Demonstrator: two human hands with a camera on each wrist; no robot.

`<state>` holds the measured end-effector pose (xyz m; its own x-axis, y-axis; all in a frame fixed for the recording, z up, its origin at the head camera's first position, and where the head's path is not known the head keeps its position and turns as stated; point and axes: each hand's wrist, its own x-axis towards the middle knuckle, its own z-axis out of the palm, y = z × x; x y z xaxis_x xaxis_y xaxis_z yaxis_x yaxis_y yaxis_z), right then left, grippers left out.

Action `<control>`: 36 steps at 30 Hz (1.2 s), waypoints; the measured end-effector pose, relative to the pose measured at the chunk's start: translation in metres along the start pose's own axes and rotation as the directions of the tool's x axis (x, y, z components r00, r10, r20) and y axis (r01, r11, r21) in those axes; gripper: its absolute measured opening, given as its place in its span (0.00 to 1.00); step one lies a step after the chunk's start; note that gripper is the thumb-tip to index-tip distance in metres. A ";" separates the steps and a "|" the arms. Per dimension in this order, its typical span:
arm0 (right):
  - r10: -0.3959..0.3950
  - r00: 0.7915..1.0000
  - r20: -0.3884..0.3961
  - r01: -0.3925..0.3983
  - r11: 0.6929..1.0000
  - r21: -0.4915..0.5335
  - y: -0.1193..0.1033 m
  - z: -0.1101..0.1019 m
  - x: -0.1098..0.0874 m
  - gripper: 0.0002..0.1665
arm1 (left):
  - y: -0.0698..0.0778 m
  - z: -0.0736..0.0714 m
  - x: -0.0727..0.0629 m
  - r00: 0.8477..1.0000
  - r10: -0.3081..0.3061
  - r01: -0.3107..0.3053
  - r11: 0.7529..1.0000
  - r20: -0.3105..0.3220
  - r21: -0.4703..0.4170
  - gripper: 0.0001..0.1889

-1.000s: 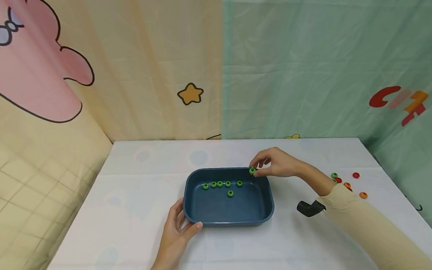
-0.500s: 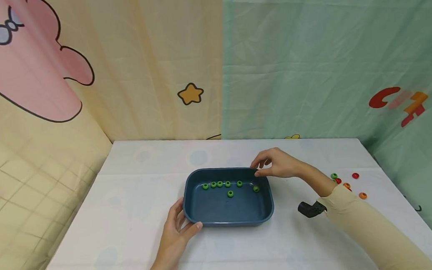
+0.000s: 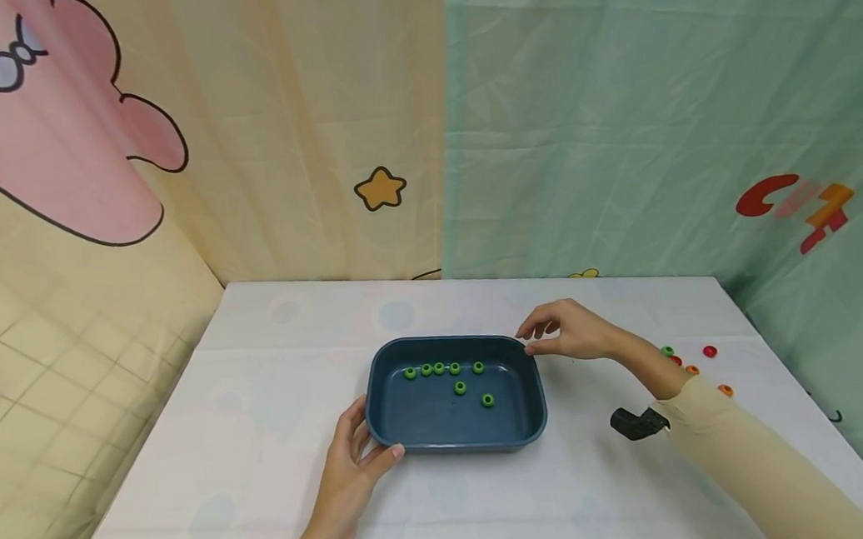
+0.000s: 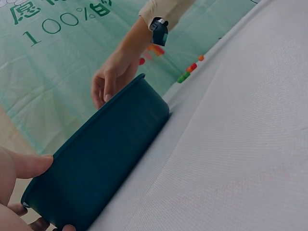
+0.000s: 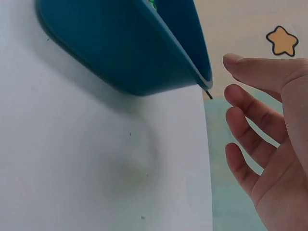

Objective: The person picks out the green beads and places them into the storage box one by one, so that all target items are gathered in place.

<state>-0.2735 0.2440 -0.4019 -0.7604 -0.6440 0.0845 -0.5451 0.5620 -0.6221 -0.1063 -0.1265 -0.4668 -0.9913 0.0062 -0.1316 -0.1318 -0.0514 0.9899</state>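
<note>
A dark blue rectangular tub (image 3: 455, 446) stands on the white-covered table in the head view, with several green beads lying on its floor. One green bead (image 3: 488, 400) lies to the front right of the others. My left hand (image 3: 349, 459) holds the tub's left end; the left wrist view has the thumb on the rim of the tub (image 4: 106, 144) and other fingers lower at its end. Just beyond the tub's back right corner hovers my right hand (image 3: 573, 330). Its fingers are loosely bent and apart, with nothing between them in the right wrist view.
Several loose beads lie right of the tub, among them a green bead (image 3: 667, 351), a red bead (image 3: 710, 351) and an orange bead (image 3: 725, 390). The right forearm partly covers this group. A black device (image 3: 638, 424) sits at the right wrist. Printed curtains (image 3: 587, 125) hang behind the table.
My right hand has let go of a green bead, which dropped into the tub and rolled toward the front left. The hand has then drawn back to the right. My left hand stays put.
</note>
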 end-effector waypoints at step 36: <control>0.370 0.910 -0.186 -0.374 0.927 0.015 0.064 -0.051 -0.100 0.19 | 0.000 0.001 0.000 1.000 0.006 -0.006 1.000 -0.001 0.001 0.48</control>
<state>-0.2504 0.3710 -0.4108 -0.9594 -0.2819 -0.0084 -0.2161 0.7539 -0.6205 -0.1061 -0.1257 -0.4666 -0.9921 0.0049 -0.1257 -0.1257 -0.0502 0.9908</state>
